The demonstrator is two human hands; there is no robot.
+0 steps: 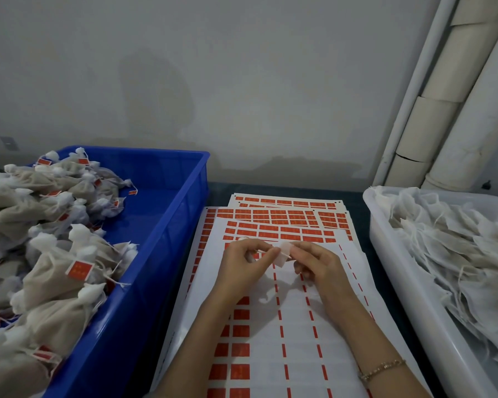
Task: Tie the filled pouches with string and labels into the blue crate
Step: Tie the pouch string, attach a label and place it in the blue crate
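Both hands meet over a stack of label sheets (285, 317) covered with red stickers. My left hand (243, 261) and my right hand (316, 262) pinch a small pale label (282, 254) between their fingertips, its back side towards me. A thin string seems to run by my left fingers, too faint to be sure. The blue crate (167, 225) on the left holds a heap of tied pouches (49, 254) with red labels. The white bin (385, 254) on the right holds flat untied pouches (457, 245) with loose strings.
Several more label sheets (285, 214) fan out behind the hands. A grey wall stands at the back, and white pipes with pale tubes (443, 96) lean in the right corner. The dark table edge shows between crate, sheets and bin.
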